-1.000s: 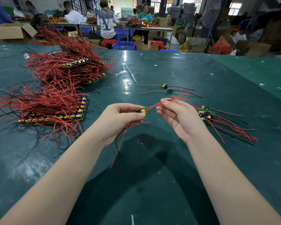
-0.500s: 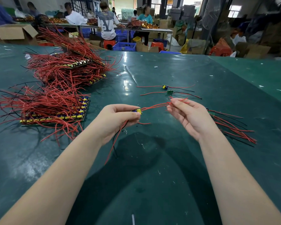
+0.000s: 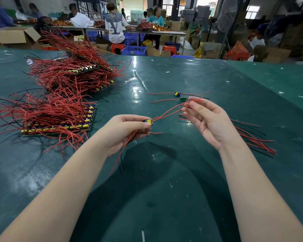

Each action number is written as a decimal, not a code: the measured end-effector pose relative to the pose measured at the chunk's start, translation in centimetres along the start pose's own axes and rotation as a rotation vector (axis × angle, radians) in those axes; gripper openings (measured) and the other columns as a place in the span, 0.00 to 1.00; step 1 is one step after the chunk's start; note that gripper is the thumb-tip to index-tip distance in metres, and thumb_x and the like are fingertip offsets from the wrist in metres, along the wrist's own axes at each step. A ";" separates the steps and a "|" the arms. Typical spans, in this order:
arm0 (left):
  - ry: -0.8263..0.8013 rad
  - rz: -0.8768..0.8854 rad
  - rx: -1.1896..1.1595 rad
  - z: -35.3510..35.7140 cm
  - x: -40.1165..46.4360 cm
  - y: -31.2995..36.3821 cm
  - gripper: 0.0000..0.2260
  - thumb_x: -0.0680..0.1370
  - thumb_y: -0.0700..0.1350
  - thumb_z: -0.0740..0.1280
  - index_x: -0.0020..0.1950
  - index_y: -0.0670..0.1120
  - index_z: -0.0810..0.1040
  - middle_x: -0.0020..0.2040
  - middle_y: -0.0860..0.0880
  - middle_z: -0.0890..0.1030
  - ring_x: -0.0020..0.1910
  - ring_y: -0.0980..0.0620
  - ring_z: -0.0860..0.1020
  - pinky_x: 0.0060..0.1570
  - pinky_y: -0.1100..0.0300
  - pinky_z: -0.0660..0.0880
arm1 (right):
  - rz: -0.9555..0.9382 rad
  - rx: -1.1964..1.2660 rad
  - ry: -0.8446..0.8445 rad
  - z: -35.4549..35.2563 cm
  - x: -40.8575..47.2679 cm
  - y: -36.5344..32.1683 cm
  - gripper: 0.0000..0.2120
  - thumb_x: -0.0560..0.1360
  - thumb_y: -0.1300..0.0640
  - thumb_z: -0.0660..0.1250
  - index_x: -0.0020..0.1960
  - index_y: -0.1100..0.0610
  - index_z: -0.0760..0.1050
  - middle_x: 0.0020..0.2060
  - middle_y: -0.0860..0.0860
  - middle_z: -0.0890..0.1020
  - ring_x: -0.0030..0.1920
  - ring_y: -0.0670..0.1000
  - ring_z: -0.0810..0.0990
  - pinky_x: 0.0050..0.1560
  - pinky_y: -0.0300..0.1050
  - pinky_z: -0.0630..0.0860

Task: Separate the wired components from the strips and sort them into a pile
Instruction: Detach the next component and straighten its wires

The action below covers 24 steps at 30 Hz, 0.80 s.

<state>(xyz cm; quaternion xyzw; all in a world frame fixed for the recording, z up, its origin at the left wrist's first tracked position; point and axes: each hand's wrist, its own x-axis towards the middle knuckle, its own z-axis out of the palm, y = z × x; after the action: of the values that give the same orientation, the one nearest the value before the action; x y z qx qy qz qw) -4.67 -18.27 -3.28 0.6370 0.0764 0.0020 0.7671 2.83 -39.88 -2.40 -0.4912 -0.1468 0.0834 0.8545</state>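
My left hand (image 3: 128,131) pinches a small wired component (image 3: 148,122) with a yellow and blue part, just above the green table (image 3: 164,172). Its red wires (image 3: 171,110) run up and right into my right hand (image 3: 208,123), where thumb and forefinger lightly pinch them near the tips. More red and black leads hang below my left hand. A pile of separated components (image 3: 252,138) lies to the right, partly hidden behind my right hand. Strips loaded with red-wired components (image 3: 59,125) lie at the left.
A taller stack of wired strips (image 3: 73,74) sits at the far left. Two loose components (image 3: 177,93) (image 3: 182,99) lie beyond my hands. Other people work at tables in the background, among cardboard boxes (image 3: 14,36) and blue crates (image 3: 134,50).
My right hand has slid outward along the red wires, away from my left hand, and risen. My left hand keeps its hold on the component almost in place.
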 end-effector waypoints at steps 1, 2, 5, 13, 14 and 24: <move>-0.001 -0.001 -0.008 -0.1 0.0 0.0 0.05 0.74 0.33 0.69 0.46 0.39 0.83 0.40 0.43 0.84 0.38 0.50 0.83 0.50 0.58 0.81 | -0.005 -0.009 0.001 0.0 -0.1 -0.1 0.07 0.71 0.65 0.69 0.40 0.58 0.85 0.39 0.55 0.85 0.40 0.51 0.85 0.42 0.39 0.81; -0.002 0.000 -0.016 -0.1 0.0 0.0 0.05 0.74 0.33 0.69 0.46 0.39 0.83 0.40 0.43 0.84 0.38 0.50 0.83 0.48 0.59 0.81 | -0.009 -0.017 0.005 0.0 -0.1 -0.1 0.08 0.72 0.65 0.68 0.40 0.58 0.85 0.38 0.55 0.85 0.40 0.51 0.85 0.42 0.39 0.81; 0.001 -0.004 -0.023 -0.2 0.1 0.0 0.05 0.74 0.33 0.69 0.45 0.39 0.84 0.40 0.42 0.83 0.39 0.50 0.83 0.45 0.61 0.81 | -0.014 -0.013 0.004 0.0 -0.1 -0.3 0.07 0.70 0.65 0.68 0.39 0.59 0.85 0.37 0.55 0.85 0.39 0.51 0.85 0.42 0.39 0.81; 0.004 -0.041 -0.088 -0.8 0.3 0.3 0.05 0.75 0.32 0.67 0.48 0.37 0.82 0.40 0.42 0.83 0.40 0.51 0.83 0.48 0.58 0.81 | -0.003 -0.099 -0.015 -0.5 -0.1 -0.8 0.06 0.68 0.59 0.70 0.37 0.58 0.85 0.36 0.54 0.85 0.39 0.49 0.85 0.40 0.37 0.80; 0.009 -0.037 -0.101 -0.8 0.3 0.4 0.06 0.75 0.32 0.67 0.49 0.36 0.81 0.39 0.43 0.83 0.40 0.51 0.83 0.47 0.58 0.81 | 0.000 -0.116 -0.013 -0.5 -0.1 -0.8 0.07 0.68 0.57 0.69 0.37 0.58 0.85 0.35 0.54 0.85 0.38 0.49 0.85 0.40 0.36 0.80; -0.015 0.010 -0.065 -1.0 0.1 0.5 0.08 0.74 0.31 0.67 0.50 0.37 0.81 0.39 0.45 0.84 0.39 0.52 0.83 0.48 0.60 0.81 | 0.340 0.039 0.174 -0.2 -0.2 -1.0 0.07 0.65 0.57 0.73 0.31 0.59 0.84 0.30 0.51 0.83 0.30 0.44 0.83 0.29 0.31 0.77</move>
<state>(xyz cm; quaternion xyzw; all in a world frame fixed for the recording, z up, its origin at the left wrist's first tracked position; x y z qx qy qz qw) -4.60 -17.17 -2.97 0.6119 0.0675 0.0034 0.7880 2.76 -40.62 -1.70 -0.4978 0.0144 0.1866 0.8469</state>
